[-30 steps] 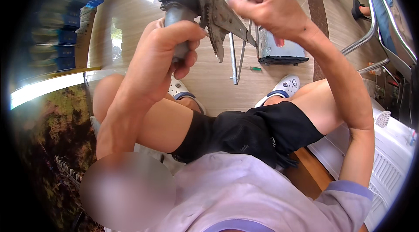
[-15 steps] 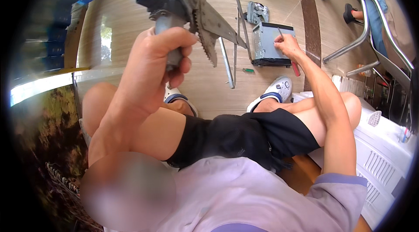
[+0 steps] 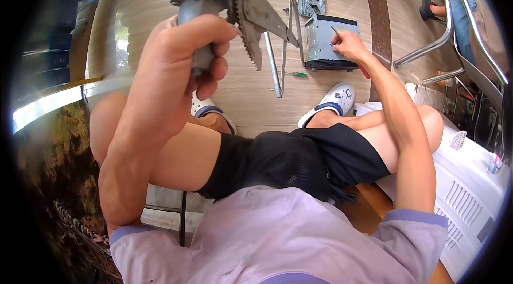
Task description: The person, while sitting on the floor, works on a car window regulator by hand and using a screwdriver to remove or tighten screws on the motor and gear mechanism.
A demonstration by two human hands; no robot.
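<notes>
My left hand (image 3: 179,62) is raised high, fingers wrapped round the grey cylindrical motor of a car window regulator (image 3: 247,16). It has a black connector, a toothed metal sector and long metal arms reaching down to the floor. My right hand (image 3: 350,47) is closed round a thin screwdriver (image 3: 365,73). The red handle sticks out below the hand, and the metal shaft shows above the fingers. Right under that hand, a silver metal box (image 3: 318,38) with black edges, like a car stereo unit, lies on the floor.
Behind the box lies a small metal mechanical part (image 3: 311,2). A green-handled tool (image 3: 299,75) is on the tiles near my shoe (image 3: 336,99). A metal-framed chair (image 3: 441,30) and another person's legs are at the right. White slotted plastic housing (image 3: 459,193) stands beside my right leg.
My left hand and the window regulator have shifted up and left in the picture. The floor things also sit slightly higher and further left. Both hands keep their grip.
</notes>
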